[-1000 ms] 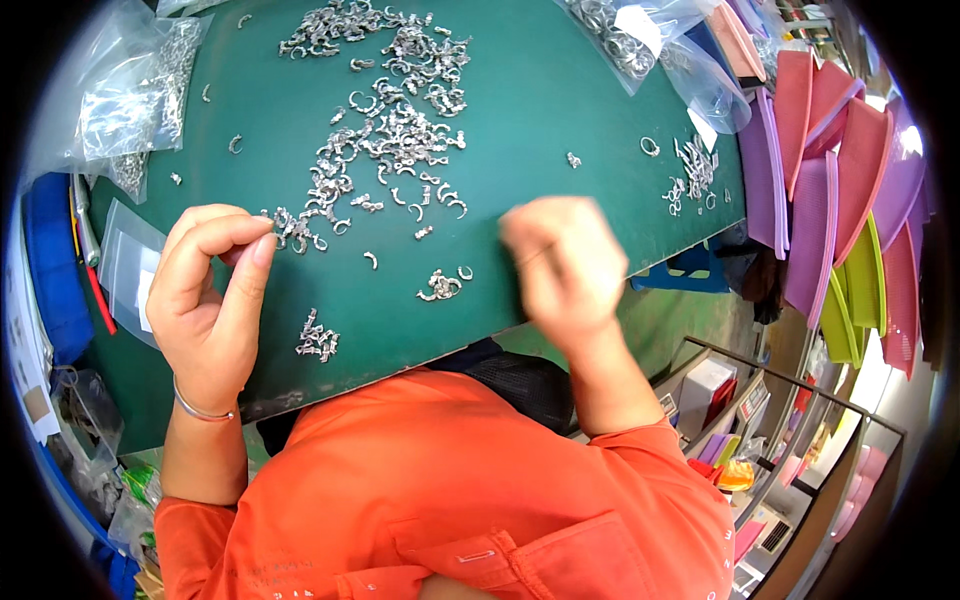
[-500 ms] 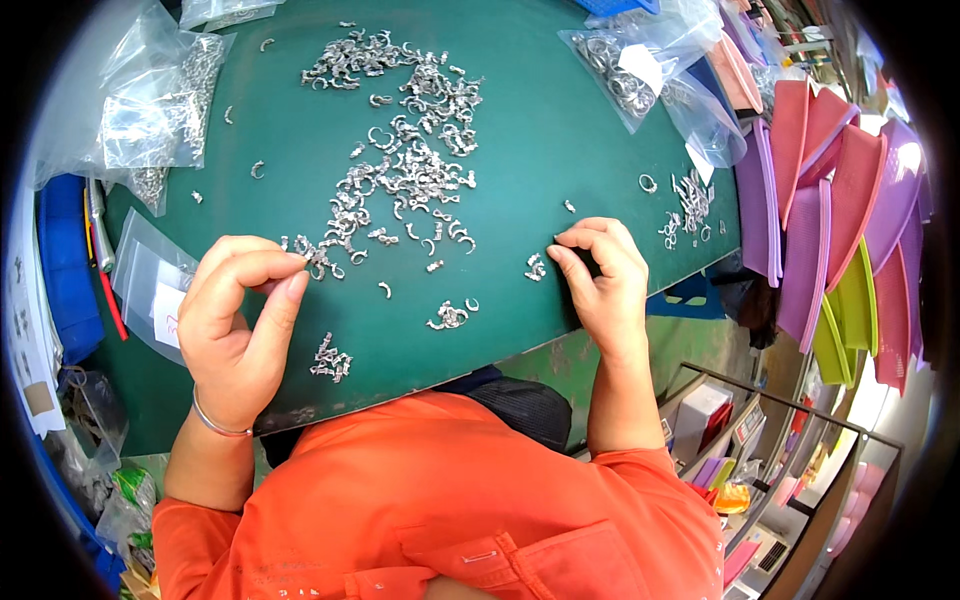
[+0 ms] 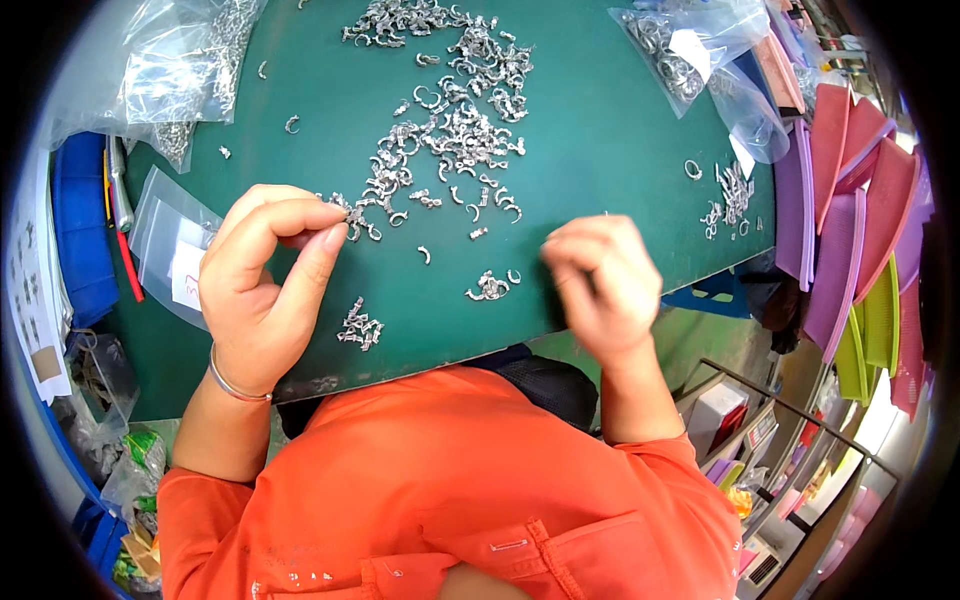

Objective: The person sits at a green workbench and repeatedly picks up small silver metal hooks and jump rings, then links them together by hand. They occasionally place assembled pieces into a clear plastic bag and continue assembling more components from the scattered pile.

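My left hand point(image 3: 262, 285) is raised over the green table, thumb and forefinger pinched together. Its fingertips are beside small silver ring-like metal pieces point(image 3: 365, 218) at the near left end of a long scattered heap point(image 3: 470, 140). What the pinch holds, if anything, is too small to make out. Motion blurs my right hand point(image 3: 608, 290), its fingers bent, at the right near the front edge. Between the hands lie a small cluster of curved pieces point(image 3: 489, 287) and a single curved piece point(image 3: 425, 255). Another little pile point(image 3: 360, 326) is just right of my left wrist.
Clear plastic bags of metal parts lie at the far left point(image 3: 180, 85) and far right point(image 3: 665, 55). More silver pieces point(image 3: 735, 195) are near the right edge, beside stacked purple, red and green plastic bins point(image 3: 835, 230). A flat plastic bag point(image 3: 165, 225) lies left of my left hand.
The view has shifted, so the table appears farther right and higher. My right hand has moved left relative to the table, covering a small cluster seen before. My left hand keeps its pinch.
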Available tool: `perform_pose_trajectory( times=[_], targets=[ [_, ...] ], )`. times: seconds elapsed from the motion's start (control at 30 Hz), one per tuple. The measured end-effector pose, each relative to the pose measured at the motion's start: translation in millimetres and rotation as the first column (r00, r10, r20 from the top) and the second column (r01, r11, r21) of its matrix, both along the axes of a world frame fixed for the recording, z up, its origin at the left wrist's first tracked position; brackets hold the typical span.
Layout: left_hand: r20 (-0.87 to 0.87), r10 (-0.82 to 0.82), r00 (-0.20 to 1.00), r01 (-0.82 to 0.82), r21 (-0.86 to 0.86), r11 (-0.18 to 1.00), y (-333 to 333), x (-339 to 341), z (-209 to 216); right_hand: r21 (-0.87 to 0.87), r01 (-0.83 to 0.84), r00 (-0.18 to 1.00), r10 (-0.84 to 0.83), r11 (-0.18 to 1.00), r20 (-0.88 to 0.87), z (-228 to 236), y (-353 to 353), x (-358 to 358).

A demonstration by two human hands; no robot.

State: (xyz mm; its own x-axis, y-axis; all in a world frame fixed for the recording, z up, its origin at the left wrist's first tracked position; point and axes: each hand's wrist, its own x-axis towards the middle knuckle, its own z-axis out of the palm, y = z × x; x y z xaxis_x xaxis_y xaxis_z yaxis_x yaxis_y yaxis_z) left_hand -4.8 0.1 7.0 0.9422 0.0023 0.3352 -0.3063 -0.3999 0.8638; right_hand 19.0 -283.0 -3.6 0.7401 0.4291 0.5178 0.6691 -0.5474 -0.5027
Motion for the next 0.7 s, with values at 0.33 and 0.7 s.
perform_pose_trajectory(
  times=[0.33, 0.7],
  targets=[
    [-0.043, -0.048, 0.998, 0.048, -0.007, 0.999, 2, -3, 2, -0.076, 0.213, 0.976, -0.215, 0.974, -0.023, -4, -18, -3],
    [-0.044, -0.003, 0.999, 0.004, 0.017, 1.000, -1, -1, -2, -0.009, 0.264, 0.963, -0.264, 0.965, -0.049, -12, -36, 4]
  ],
)
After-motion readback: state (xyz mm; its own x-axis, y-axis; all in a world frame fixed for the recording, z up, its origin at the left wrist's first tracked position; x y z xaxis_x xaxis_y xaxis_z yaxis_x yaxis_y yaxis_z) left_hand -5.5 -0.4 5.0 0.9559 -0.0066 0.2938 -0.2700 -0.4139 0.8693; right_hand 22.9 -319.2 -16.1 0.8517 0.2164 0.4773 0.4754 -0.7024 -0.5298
